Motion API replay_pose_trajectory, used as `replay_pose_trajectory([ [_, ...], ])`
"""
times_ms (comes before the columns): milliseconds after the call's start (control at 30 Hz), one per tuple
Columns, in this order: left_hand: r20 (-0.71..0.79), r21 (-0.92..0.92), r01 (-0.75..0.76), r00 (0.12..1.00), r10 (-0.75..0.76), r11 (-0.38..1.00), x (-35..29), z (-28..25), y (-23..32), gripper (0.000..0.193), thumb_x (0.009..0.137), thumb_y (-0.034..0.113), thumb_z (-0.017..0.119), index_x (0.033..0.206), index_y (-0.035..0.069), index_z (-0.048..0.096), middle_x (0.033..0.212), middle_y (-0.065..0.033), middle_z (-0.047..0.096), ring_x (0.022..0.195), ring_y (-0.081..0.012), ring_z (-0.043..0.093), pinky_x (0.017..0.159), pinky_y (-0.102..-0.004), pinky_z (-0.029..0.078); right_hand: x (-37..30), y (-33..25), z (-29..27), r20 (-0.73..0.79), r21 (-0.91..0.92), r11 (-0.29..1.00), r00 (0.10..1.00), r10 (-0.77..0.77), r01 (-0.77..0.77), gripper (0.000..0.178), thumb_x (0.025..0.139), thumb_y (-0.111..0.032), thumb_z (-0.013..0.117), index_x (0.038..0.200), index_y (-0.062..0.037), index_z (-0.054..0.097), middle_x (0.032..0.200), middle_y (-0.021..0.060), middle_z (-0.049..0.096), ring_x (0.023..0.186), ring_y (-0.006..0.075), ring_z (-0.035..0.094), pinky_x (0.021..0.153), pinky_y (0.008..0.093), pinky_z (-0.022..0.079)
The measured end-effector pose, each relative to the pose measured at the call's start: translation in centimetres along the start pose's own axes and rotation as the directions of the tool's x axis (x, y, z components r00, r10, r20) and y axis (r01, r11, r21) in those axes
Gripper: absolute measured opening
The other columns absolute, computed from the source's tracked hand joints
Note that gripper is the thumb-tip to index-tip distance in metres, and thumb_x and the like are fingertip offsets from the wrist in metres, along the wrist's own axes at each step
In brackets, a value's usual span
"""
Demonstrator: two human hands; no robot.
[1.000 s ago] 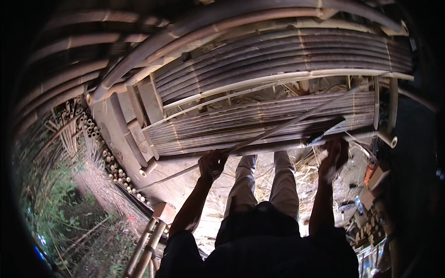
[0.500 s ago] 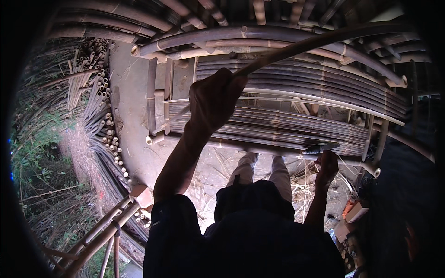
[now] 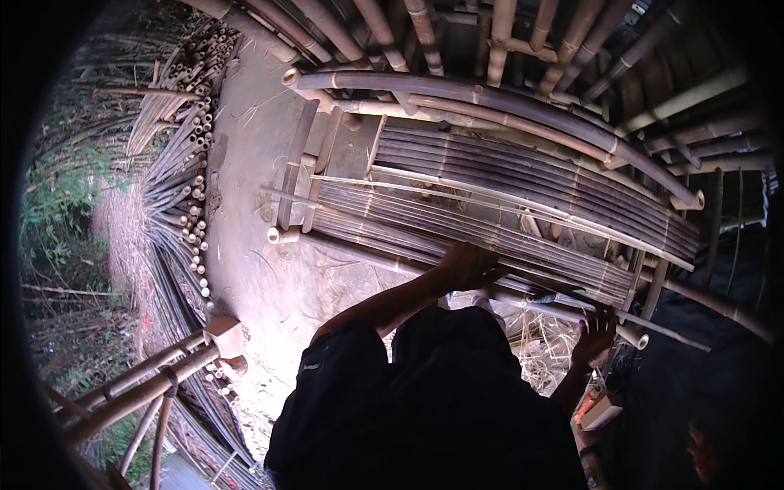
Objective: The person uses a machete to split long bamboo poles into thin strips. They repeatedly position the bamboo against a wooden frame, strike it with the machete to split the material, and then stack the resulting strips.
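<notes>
On slat mat [image 3: 490, 229]: left hand [image 3: 469, 265] grip closed round bamboo strip [image 3: 572, 298], long axis left-right; right hand [image 3: 596, 331] fingers spread.

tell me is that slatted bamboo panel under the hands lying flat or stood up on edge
Lying flat. The bamboo panel shows its full slatted face to the camera, resting across poles above the dirt floor; the left hand presses on its near edge.

From my feed, daylight falls on the left and centre of the frame, washing the bare ground [image 3: 269, 269] pale. The lower middle and the right edge sit in deep shadow. Fisheye bending curves the bamboo poles [image 3: 506, 106] near the rim, and black vignette rings the corners.
</notes>
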State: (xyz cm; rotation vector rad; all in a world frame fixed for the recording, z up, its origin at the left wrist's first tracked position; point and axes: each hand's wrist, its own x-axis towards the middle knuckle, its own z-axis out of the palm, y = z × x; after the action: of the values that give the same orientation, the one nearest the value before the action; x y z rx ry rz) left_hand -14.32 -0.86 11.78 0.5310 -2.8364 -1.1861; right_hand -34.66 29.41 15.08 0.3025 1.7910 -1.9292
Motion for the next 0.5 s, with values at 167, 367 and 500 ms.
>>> replay_pose_trajectory([
  [167, 0.039, -0.005, -0.095, 0.995, 0.095, 0.995, 0.9, 0.2, 0.6, 0.038, 0.088, 0.05, 0.057, 0.082, 0.014, 0.066, 0.069, -0.0116, 0.065, 0.065, -0.0349, 0.066, 0.059, -0.0478, 0.051, 0.2, 0.7, -2.5, -0.272, 0.025, 0.999, 0.962, 0.036, -0.03, 0.044, 0.094, -0.047, 0.054, 0.119, -0.0115, 0.059, 0.111, 0.0051, 0.064, 0.092, 0.0201, 0.057, 0.081, 0.0371, 0.046],
  [367, 0.157, 0.041, -0.037, 0.987, 0.03, 0.998, 1.0, 0.8, 0.9, 0.045, 0.09, 0.053, 0.052, 0.087, 0.012, 0.068, 0.073, -0.0152, 0.067, 0.072, -0.0369, 0.067, 0.066, -0.0491, 0.053, 0.8, 1.2, -3.5, -0.258, -0.056, 0.998, 0.966, 0.009, -0.025, 0.037, 0.095, -0.046, 0.054, 0.103, -0.0108, 0.063, 0.096, 0.0046, 0.065, 0.087, 0.0195, 0.059, 0.076, 0.0363, 0.048],
  [500, -0.009, 0.085, -0.124, 0.992, 0.126, 0.989, 0.2, 1.1, 0.3, 0.038, 0.087, 0.047, 0.059, 0.089, 0.01, 0.067, 0.091, -0.0151, 0.067, 0.091, -0.0342, 0.064, 0.076, -0.0473, 0.051, 2.3, 4.2, -6.2, -0.056, -0.188, 0.967, 0.981, -0.188, 0.175, 0.04, 0.096, -0.046, 0.051, 0.093, -0.0083, 0.065, 0.079, 0.0055, 0.065, 0.072, 0.0168, 0.061, 0.068, 0.0318, 0.049],
])
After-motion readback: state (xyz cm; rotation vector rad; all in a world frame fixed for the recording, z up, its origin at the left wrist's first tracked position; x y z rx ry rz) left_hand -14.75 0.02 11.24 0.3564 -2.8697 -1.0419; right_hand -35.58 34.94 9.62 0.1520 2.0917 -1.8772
